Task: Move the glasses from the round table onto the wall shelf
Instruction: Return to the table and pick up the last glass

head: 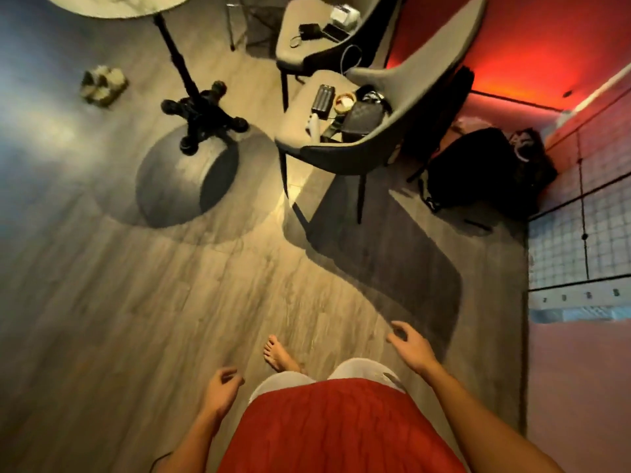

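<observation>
The round table [112, 6] with a pale marble top shows only its near edge at the top left, on a black post with a four-footed base [201, 117]. No glasses are visible on the part I can see. My left hand [220, 392] hangs low by my hip, fingers loosely curled and holding nothing. My right hand [411, 346] is out to the side over the floor, fingers spread and holding nothing. A white shelf strip [577, 297] with small hooks runs along the tiled wall at the right.
Two grey chairs stand ahead: the near chair [392, 107] carries a black case, a pouch and small items; the far chair [317, 35] holds gadgets and a cable. A black backpack [478, 172] lies by the red wall. Slippers [104, 85] sit on the wooden floor at left.
</observation>
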